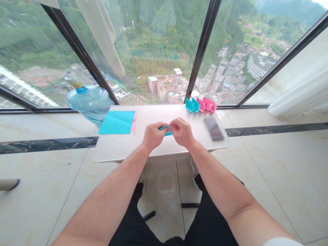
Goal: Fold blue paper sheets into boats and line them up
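Looking down at the table [120, 150], I see both hands meet above its middle. The left hand [153, 135] and right hand [182, 132] each pinch a small blue paper [164, 127], thumb and fingers closed tight on it, knuckles almost touching. The fingers hide most of it. On the table's left lies a blue sheet [116, 122] on top of a pink sheet [134, 121]. Along the far edge stand blue folds [192, 105] and pink folds [207, 104] in a row. A blurred dark object [214, 128] lies near the right hand. A water jug [89, 102] stands by the far left corner.
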### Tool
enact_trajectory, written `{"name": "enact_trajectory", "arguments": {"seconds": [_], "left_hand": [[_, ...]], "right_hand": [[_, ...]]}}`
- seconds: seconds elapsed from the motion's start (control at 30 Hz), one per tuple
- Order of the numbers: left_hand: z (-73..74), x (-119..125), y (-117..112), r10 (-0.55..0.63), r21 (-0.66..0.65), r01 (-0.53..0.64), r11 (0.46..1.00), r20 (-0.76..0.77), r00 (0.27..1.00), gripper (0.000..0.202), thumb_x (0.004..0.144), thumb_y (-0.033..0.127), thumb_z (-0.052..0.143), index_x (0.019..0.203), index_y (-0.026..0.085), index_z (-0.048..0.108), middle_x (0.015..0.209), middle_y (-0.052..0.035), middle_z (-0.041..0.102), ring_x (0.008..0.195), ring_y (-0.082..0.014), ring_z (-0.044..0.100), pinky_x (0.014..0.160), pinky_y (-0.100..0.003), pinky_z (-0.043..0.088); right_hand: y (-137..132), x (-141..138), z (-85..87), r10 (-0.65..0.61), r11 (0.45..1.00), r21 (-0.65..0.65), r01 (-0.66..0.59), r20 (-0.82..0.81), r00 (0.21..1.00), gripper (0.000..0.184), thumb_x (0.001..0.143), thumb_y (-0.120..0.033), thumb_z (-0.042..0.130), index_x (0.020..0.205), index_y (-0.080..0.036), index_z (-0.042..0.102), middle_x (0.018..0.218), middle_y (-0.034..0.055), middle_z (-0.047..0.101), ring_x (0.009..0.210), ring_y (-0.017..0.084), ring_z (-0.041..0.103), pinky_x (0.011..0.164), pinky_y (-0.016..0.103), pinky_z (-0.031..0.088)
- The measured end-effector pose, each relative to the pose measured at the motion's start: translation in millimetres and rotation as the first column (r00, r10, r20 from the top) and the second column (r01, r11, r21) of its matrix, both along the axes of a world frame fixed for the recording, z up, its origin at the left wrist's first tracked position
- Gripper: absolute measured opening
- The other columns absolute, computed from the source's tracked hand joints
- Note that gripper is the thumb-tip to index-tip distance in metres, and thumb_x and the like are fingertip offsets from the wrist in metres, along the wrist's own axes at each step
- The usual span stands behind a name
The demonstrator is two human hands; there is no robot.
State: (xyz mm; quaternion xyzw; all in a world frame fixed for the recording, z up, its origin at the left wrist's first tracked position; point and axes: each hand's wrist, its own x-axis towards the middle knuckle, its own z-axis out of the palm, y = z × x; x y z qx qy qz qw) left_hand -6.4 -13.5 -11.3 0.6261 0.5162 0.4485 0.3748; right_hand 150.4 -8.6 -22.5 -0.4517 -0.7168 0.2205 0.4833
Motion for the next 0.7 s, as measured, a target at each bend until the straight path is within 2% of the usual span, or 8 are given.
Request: {"name": "enact_trajectory", "arguments": {"seconds": [0.13,0.27,0.47,0.7], "left_hand": [[-1.9,-0.5,1.2,-0.004,-0.006,0.005,1.000,0.022,1.000,0.018,0.073,0.031,0.072,0.082,0.018,0.081,0.081,-0.0007,0.078,0.082,-0.0223,0.070,0.076,-0.031,0.053],[-5.5,-2.3,3.9,0.018,-0.039,-0.015,0.999,0.062,0.998,0.019,0.072,0.031,0.073,0.082,0.018,0.081,0.080,-0.0015,0.077,0.079,-0.0222,0.069,0.072,-0.031,0.054],[-8.4,-5.0,4.8,0.000,-0.089,0.010,0.996,0.110,0.994,0.019,0.070,0.033,0.076,0.080,0.017,0.080,0.078,-0.0034,0.077,0.075,-0.0219,0.069,0.068,-0.031,0.054],[-8.2,-5.5,4.6,0.027,-0.105,-0.014,0.994,0.119,0.993,0.021,0.068,0.034,0.079,0.080,0.017,0.079,0.078,-0.0039,0.076,0.075,-0.0231,0.069,0.069,-0.034,0.055]], "right_hand": [[0.5,0.0,1.0,0.000,1.000,-0.026,-0.001,-0.037,0.999,0.009,0.082,-0.019,0.058,0.076,-0.023,0.064,0.080,0.0012,0.063,0.072,0.016,0.057,0.068,0.030,0.048],[3.1,1.8,-0.9,-0.027,0.989,-0.149,0.017,-0.069,0.997,0.004,0.079,-0.026,0.066,0.079,-0.022,0.067,0.076,-0.0001,0.066,0.068,0.015,0.057,0.067,0.031,0.048],[9.0,8.8,-5.0,-0.027,0.954,-0.299,0.007,-0.061,0.998,0.018,0.076,-0.037,0.072,0.073,-0.020,0.067,0.065,-0.0006,0.065,0.062,0.015,0.057,0.061,0.030,0.045],[9.9,11.3,-5.7,-0.024,0.952,-0.307,0.010,-0.043,0.999,0.019,0.076,-0.039,0.072,0.073,-0.020,0.067,0.067,0.0005,0.068,0.063,0.016,0.058,0.061,0.030,0.046]]}}
